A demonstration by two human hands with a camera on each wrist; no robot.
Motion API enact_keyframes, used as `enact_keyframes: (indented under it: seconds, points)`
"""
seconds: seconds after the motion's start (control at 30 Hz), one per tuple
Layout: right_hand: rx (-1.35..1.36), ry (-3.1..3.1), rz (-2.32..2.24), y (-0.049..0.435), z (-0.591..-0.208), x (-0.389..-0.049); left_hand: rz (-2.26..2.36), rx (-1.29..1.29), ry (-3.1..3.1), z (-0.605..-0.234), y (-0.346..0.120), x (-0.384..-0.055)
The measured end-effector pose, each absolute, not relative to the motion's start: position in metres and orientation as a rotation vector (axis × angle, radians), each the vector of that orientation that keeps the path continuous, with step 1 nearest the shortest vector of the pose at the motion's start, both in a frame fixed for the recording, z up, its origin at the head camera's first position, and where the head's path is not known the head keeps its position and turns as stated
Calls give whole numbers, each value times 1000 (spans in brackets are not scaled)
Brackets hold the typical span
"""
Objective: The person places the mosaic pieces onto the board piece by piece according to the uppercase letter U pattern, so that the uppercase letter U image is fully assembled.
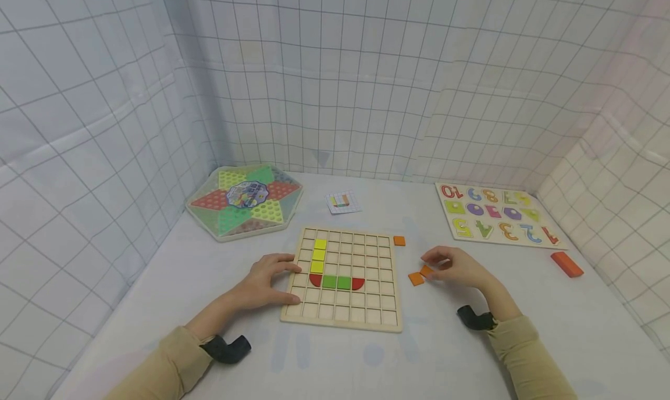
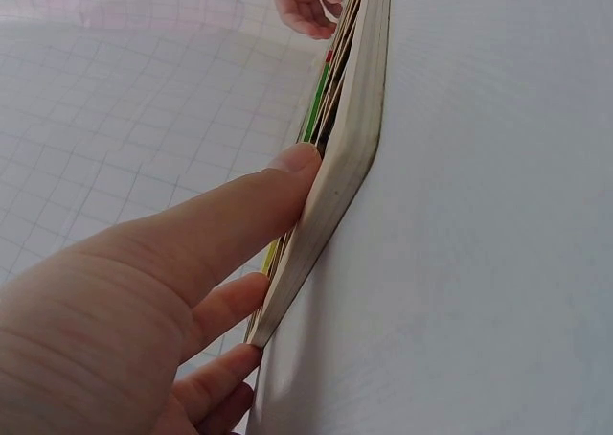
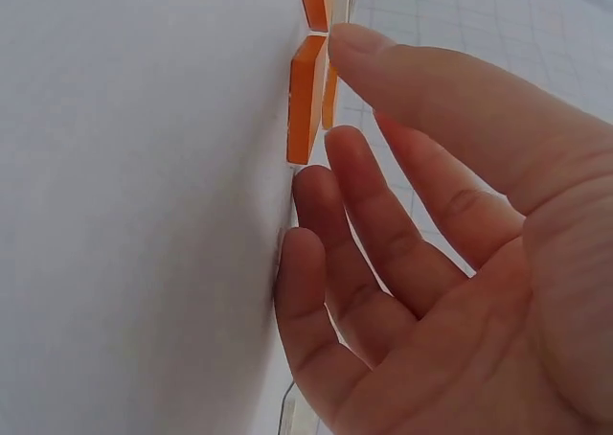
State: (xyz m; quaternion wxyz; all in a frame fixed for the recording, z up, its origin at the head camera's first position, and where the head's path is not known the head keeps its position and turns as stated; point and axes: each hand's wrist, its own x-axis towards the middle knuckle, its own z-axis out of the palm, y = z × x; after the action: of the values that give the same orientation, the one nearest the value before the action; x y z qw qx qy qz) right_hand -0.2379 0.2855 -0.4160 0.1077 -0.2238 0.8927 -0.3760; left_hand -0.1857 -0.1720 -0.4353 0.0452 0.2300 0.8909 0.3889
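A square wooden grid board (image 1: 342, 317) lies in front of me. On it stand a column of yellow tiles (image 1: 318, 254) and a row of green tiles (image 1: 337, 282) between two red quarter-round pieces. My left hand (image 1: 269, 281) rests at the board's left edge, thumb and fingers spread, the thumb tip on the rim in the left wrist view. To the right of the board, my right hand (image 1: 455, 266) reaches over an orange tile (image 3: 305, 104). Its thumb tip is right at the tile's edge, the other fingers loosely curved and apart from it. Another orange tile (image 1: 416, 279) lies alongside.
A third orange tile (image 1: 399, 240) lies by the board's upper right corner. Behind the board is a small pattern card (image 1: 342, 202). A Chinese checkers board (image 1: 246, 202) is at back left, a number puzzle (image 1: 497, 214) at back right, with a red block (image 1: 567, 264) nearby.
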Motion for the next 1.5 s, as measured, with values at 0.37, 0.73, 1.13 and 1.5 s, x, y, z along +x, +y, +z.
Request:
enact_keyframes:
  seconds: [0.37,0.73,1.13,1.5]
  points:
    - [-641,2622,-1085,286,-418,-238,1167,710,2738,-436,-172,-187]
    - [-579,2656,-1048,286,-419,-239,1172,703,2731,-435,-171,-186]
    - [-576,2686,-1030,283,-419,-237,1175,682,2726,-435,-171,-186]
    - [-578,2757,-990,285,-421,-238,1171,674,2723,-437,-172,-187]
